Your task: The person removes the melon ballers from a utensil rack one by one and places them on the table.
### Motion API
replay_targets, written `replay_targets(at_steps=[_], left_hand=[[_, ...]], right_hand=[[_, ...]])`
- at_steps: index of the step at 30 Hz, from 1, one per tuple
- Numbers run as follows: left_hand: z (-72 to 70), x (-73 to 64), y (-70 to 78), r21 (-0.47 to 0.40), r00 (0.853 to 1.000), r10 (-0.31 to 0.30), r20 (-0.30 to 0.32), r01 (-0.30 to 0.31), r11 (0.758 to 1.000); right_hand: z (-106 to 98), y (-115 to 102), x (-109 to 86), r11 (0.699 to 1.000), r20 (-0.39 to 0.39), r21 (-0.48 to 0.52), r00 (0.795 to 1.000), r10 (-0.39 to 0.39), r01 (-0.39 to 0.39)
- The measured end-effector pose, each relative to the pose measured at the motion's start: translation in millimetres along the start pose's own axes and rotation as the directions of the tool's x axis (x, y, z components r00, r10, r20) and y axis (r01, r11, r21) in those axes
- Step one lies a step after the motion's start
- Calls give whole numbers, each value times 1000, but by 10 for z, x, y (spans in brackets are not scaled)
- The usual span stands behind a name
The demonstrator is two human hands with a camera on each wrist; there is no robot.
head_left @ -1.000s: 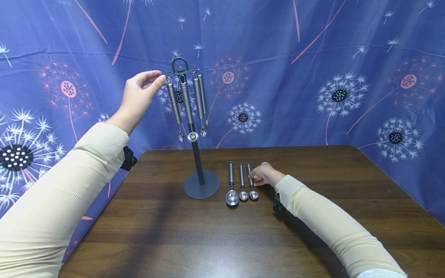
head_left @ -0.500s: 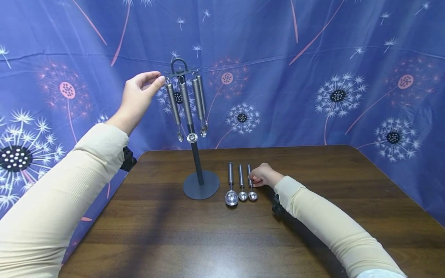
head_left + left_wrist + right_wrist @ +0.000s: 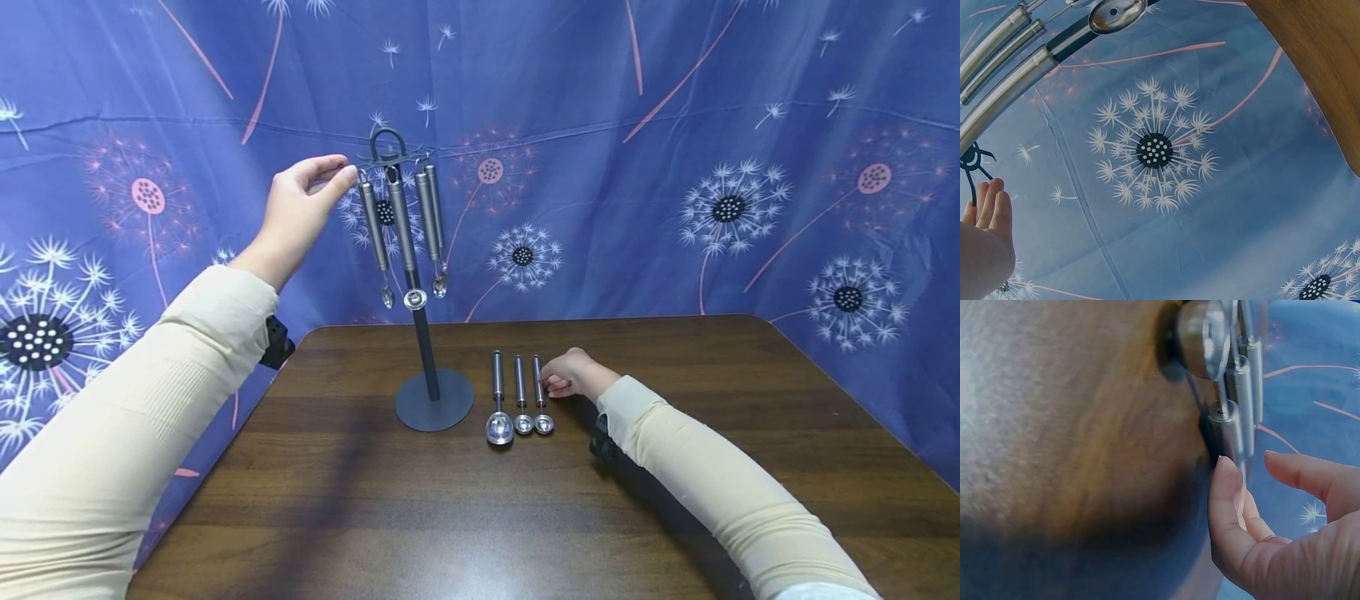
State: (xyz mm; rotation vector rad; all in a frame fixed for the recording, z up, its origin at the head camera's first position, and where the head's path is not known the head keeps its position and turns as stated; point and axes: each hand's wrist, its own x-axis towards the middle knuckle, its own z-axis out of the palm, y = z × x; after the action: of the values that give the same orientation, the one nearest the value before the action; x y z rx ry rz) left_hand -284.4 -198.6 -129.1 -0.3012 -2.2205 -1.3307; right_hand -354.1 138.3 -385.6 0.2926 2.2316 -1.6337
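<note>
The rightmost scoop (image 3: 540, 398) is one of three lying unhung, toward the far edge of the tabletop (image 3: 712, 358); four utensils (image 3: 402, 225) already hang. Its handle points to that edge, bowl to the near one, long axis front to back. Beside it, the right hand (image 3: 573, 375) has thumb and forefinger apart; the left hand (image 3: 300, 192) pinches a hook arm of the stand (image 3: 424, 346).

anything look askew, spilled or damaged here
Nothing clearly stands out. The stand looks tilted leftward in the head view, perhaps only from the camera angle; its base sits flat on the table. The three utensils lie in a neat row, with no spill or damage visible.
</note>
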Motion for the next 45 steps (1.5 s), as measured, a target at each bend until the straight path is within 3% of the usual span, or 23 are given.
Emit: replay_targets(at_steps=[6,14,20,30,45], left_hand=[[-6,16,-2,3,1000,13,12,-13,1000],[-22,15,37,57,999,13,35,-15,998],[-16,18,50,72,998,12,55,-16,997],[-34,35,2,18,998,15,59,-16,1000],[-75,61,3,-29,995,-21,94,24,999]], right_hand=[[-43,-118,-39,999,18,42,1000,-24,23],[-93,-297,-47,994,109,92,992,-68,58],[-78,-443,-65,990,132,48,982,-135,129],[-45,-819,-139,939,159,202,936,-313,280],[114,-1379,-391,876,162,217,869,-467,430]])
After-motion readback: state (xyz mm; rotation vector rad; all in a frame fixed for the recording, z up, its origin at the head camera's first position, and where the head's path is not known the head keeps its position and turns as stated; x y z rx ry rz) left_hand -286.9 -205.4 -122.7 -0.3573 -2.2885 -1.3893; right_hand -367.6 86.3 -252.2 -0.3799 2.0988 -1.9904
